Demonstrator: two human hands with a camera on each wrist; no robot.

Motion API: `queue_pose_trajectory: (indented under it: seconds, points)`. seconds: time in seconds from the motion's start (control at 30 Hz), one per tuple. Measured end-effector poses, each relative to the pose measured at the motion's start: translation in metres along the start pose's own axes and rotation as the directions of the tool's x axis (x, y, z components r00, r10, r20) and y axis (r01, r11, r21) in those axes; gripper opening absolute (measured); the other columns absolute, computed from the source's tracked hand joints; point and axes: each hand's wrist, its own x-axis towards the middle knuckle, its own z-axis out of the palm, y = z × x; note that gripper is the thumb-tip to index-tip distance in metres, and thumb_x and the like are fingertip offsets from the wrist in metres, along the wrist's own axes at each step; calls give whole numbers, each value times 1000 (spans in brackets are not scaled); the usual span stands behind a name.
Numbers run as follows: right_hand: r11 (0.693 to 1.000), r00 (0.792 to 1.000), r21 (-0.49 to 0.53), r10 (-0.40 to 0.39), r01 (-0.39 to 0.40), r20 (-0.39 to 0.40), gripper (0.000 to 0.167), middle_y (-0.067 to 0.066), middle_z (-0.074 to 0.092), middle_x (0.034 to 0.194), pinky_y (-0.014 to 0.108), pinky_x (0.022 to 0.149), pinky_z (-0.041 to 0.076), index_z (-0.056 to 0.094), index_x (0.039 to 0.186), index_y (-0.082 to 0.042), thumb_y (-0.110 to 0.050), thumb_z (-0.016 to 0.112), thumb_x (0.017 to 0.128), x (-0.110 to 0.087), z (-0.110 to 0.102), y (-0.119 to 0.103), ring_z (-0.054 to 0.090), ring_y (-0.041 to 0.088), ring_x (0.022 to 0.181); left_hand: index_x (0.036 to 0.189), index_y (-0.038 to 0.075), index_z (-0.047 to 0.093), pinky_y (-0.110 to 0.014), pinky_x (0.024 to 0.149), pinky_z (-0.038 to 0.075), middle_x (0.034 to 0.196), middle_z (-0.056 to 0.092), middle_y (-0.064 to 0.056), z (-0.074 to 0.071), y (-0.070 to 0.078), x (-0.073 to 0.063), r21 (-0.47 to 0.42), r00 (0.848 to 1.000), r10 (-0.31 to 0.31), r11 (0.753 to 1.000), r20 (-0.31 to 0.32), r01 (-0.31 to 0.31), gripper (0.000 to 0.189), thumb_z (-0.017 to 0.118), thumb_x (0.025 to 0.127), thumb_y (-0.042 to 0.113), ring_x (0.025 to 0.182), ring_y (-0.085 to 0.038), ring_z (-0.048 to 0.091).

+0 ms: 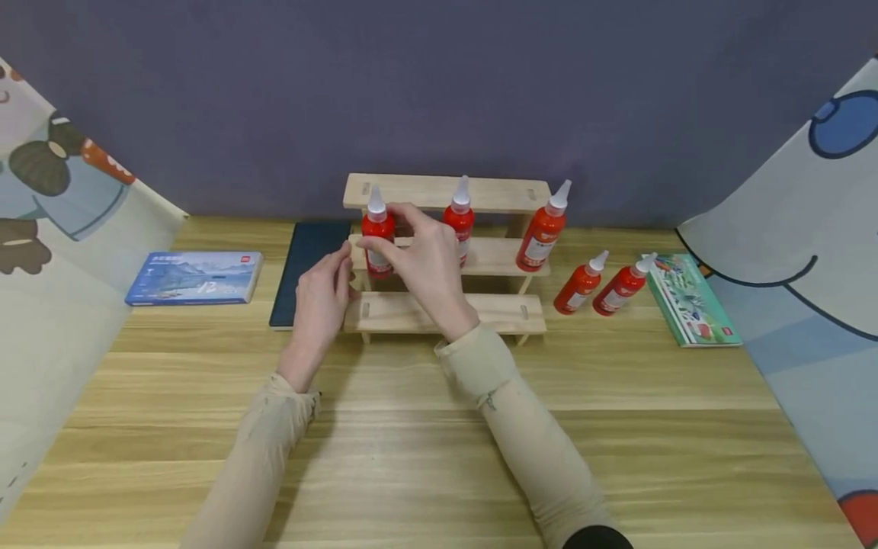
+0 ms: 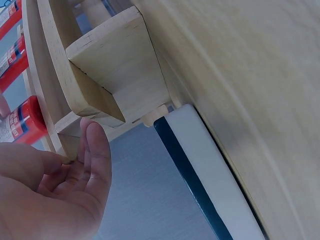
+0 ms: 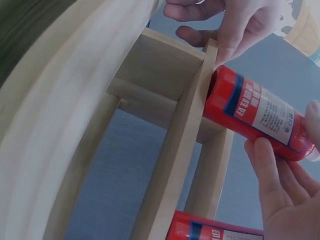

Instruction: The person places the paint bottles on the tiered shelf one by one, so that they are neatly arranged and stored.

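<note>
A three-tier wooden shelf (image 1: 497, 255) stands at the back of the table. My right hand (image 1: 428, 255) holds a red squeeze bottle (image 1: 378, 229) with a pointed white nozzle, upright at the left end of the middle tier. Thumb and fingers grip its upper part; in the right wrist view its base (image 3: 220, 92) is right at the board's edge. At that same end, my left hand (image 1: 321, 290) pinches the tip of the middle board (image 2: 67, 145). Two matching bottles, a middle one (image 1: 459, 221) and a right one (image 1: 542, 232), share the tier.
Two more red bottles (image 1: 578, 288) (image 1: 620, 290) stand on the table right of the shelf. A green illustrated book (image 1: 693, 301) lies beyond them. To the left are a dark-covered book (image 1: 309, 263), close to the shelf, and a blue flat box (image 1: 195, 278).
</note>
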Motion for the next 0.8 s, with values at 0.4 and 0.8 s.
queue_pose_trajectory:
  seconds: [0.4, 0.8]
  points:
    - [1000, 1000, -28, 2, -2, -2, 57, 10, 79, 118, 26, 81, 57, 74, 132, -5, -34, 92, 87, 9, 9, -1, 76, 21, 99, 142, -9, 64, -49, 63, 58, 91, 69, -21, 0, -1, 0, 3, 1000, 13, 1000, -2, -13, 35, 53, 114, 8, 66, -32, 73]
    - [1000, 999, -23, 18, -19, -33, 56, 8, 79, 118, 25, 79, 55, 75, 131, -7, -37, 91, 87, 13, 16, 2, 75, 18, 95, 145, -8, 62, -42, 59, 55, 92, 68, -20, 0, 0, 0, 2, 1000, 6, 1000, 9, -6, 36, 53, 114, 8, 65, -30, 72]
